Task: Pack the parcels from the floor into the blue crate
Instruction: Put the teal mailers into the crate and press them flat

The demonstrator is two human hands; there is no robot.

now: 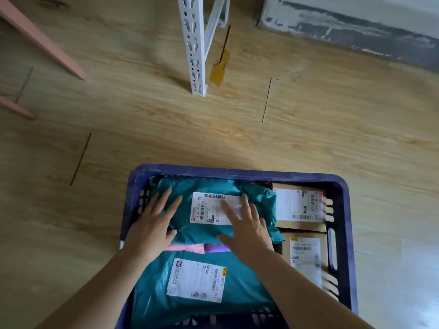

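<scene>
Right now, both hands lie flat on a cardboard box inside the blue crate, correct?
No. The head view shows the left hand and right hand flat on a teal parcel inside the blue crate; the cardboard boxes sit beside it.

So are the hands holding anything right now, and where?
Nothing gripped: left hand and right hand rest flat on the far teal parcel in the blue crate.
</scene>
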